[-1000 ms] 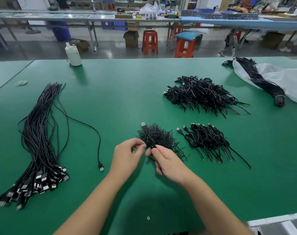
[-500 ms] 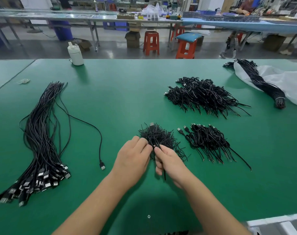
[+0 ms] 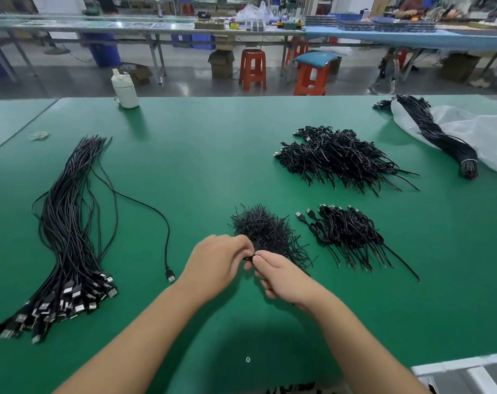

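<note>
On the green table (image 3: 201,172) my left hand (image 3: 216,263) and my right hand (image 3: 281,275) meet fingertip to fingertip at the near edge of a small heap of black twist ties (image 3: 262,230). Both hands pinch a short black cable piece (image 3: 249,257) between them; most of it is hidden by the fingers. To the right lies a small pile of short coiled USB cables (image 3: 346,233). A larger pile of the same cables (image 3: 338,156) lies farther back.
A long bundle of straight USB cables (image 3: 71,231) lies at the left, with one loose cable (image 3: 167,251) beside it. A white bottle (image 3: 125,91) stands at the far edge. A tied cable bundle (image 3: 440,140) rests on a white bag (image 3: 486,135) at the right.
My hands have drawn together and moved slightly nearer to me. The USB plug that stuck up above the tie heap a second ago is no longer visible.
</note>
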`<act>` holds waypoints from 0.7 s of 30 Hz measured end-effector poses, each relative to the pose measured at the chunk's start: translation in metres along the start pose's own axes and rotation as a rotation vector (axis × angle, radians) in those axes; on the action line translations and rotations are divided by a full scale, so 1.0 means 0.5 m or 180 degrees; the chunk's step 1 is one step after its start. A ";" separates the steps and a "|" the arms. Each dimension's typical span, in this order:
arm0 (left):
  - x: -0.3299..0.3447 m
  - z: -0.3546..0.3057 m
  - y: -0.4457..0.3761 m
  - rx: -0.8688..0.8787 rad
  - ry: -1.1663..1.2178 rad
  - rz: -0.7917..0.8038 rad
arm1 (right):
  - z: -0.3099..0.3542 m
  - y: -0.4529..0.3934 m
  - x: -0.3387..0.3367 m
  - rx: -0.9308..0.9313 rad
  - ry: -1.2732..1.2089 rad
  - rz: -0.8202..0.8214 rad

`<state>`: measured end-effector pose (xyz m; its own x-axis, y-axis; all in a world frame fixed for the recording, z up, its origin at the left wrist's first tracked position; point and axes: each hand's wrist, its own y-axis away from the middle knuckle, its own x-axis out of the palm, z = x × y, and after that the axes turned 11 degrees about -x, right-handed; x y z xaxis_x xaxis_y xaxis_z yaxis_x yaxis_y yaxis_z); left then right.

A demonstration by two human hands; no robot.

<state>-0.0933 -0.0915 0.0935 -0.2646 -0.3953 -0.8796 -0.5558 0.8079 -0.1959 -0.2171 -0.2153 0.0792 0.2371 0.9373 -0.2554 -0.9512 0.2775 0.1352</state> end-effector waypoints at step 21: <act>0.003 -0.014 -0.022 -0.1805 0.1468 0.1306 | -0.019 0.012 0.018 -0.1131 0.3005 -0.0367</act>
<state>-0.0929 -0.1040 0.0973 -0.7596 -0.3566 -0.5439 -0.6246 0.6331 0.4573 -0.2226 -0.2073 0.0687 0.2244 0.3165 -0.9217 -0.9725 0.1326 -0.1912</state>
